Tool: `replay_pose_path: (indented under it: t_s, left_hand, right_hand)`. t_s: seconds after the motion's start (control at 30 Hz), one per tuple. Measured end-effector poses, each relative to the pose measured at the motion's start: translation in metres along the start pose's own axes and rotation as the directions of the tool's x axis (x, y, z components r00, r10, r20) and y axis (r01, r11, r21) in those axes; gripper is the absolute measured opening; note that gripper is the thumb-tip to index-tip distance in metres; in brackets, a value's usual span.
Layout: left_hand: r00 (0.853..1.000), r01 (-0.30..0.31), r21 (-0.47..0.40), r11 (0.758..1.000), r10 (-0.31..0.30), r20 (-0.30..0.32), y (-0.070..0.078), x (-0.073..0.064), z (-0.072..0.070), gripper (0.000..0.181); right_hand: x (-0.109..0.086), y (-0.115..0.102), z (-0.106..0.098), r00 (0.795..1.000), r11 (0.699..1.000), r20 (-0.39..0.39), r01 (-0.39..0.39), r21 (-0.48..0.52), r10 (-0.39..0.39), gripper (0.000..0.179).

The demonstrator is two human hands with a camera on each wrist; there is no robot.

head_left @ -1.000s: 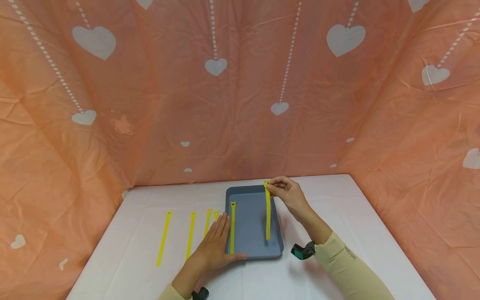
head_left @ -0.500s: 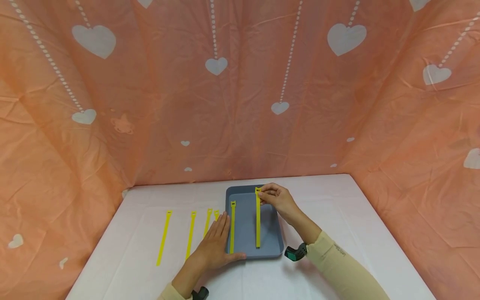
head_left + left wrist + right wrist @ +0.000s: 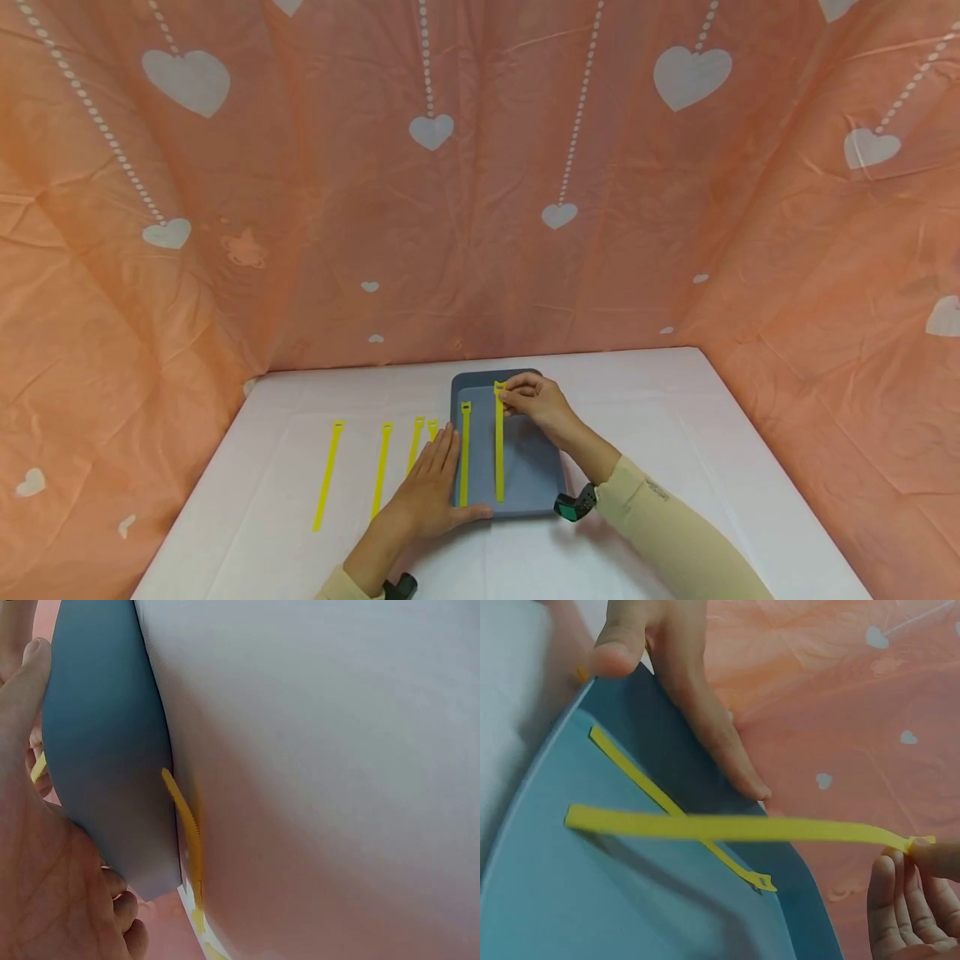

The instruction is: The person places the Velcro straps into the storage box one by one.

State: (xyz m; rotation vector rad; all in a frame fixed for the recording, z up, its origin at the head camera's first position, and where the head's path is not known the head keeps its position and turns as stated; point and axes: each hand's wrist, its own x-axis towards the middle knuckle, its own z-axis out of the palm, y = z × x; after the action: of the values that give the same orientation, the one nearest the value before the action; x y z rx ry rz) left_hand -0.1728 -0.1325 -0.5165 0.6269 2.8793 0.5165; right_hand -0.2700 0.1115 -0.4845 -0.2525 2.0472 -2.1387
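Note:
My right hand pinches the slotted head of a yellow cable tie between thumb and fingers. The tie hangs over the blue-grey tray; in the right wrist view its free end casts a shadow on the tray floor. A second yellow cable tie lies inside, along the tray's left wall. My left hand rests against the tray's near left corner, fingers straight along the left side and thumb along the near edge. Left of that hand, several more ties lie on the white tablecloth, one a tie farthest out, some partly hidden by the hand.
The white-covered table extends to the right of the tray. An orange curtain with pale hearts encloses the back and both sides. A black device is strapped at the right wrist, near the tray's near right corner.
My right hand has carried the held cable tie leftward and lower over the tray, closer to the tie lying inside. The left hand and the tray have stayed in place.

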Motion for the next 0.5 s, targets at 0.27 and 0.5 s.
replay_pose_path:
  t_s: [0.27,0.5]
  left_hand:
    - [1.000,-0.010,-0.007,1.000,0.010,-0.017,-0.002,0.001,0.003,0.132]
    - [0.999,-0.031,-0.036,0.999,0.031,-0.021,-0.002,0.000,0.003,0.132]
  right_hand:
    - [0.007,0.006,0.004,1.000,1.000,-0.019,0.010,-0.022,-0.010,0.019]
    - [0.012,0.011,0.007,1.000,0.997,-0.010,0.021,-0.072,-0.021,0.020]
